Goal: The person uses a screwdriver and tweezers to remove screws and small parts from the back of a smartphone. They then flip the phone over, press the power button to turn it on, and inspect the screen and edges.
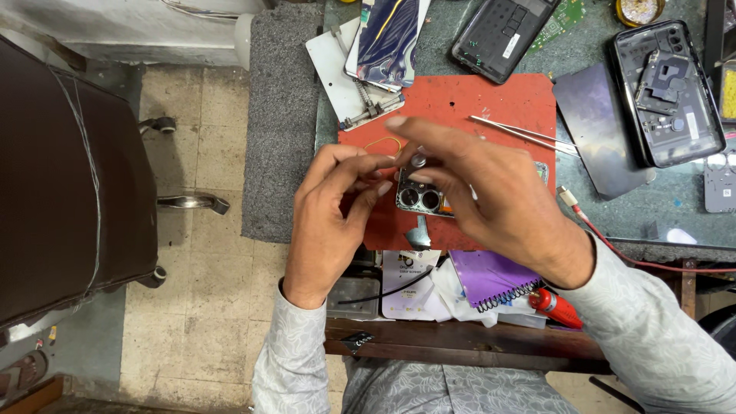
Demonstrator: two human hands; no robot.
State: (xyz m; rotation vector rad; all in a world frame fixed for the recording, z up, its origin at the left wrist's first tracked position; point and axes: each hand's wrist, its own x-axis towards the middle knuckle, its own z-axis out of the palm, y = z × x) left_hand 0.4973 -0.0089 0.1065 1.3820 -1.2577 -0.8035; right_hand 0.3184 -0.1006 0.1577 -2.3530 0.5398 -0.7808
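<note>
Phone (420, 199) under right hand (475, 192), ungripped

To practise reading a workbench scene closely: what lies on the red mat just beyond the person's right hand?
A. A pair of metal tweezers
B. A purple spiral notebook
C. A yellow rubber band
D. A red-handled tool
A. The metal tweezers lie on the red mat just beyond the right hand, while the purple spiral notebook sits off the mat, nearer the person.
</note>
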